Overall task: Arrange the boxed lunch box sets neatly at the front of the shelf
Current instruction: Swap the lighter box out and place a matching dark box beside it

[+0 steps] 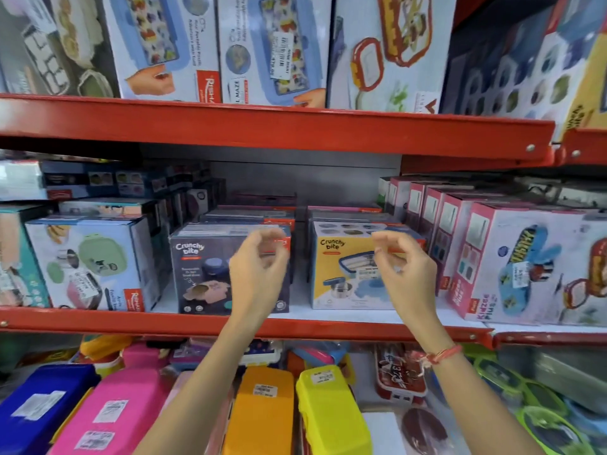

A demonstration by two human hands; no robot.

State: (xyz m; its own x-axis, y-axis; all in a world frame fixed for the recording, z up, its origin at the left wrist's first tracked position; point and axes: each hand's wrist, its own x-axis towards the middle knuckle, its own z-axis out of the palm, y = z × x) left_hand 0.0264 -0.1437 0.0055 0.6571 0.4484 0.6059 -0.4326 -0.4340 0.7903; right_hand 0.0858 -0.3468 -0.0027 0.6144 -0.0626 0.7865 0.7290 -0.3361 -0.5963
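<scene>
Hands (259,267) (405,270) empty, curled; dark box (203,274), yellow box (341,274) upright, front-facing.

Middle shelf (249,323): two Crunchy Bite boxes at front edge, centre of frame, left box (203,274) and right box (345,270) set apart by gap. More boxes stacked behind each. Kidzee Plus boxes (525,270) ranked at right. Rishabh box (88,264) at left. Loose lunch boxes (262,408) on shelf below.

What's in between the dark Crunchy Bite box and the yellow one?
Just bare white shelf between the dark Crunchy Bite box and the yellow Crunchy Bite box, seen in the head view.
</scene>
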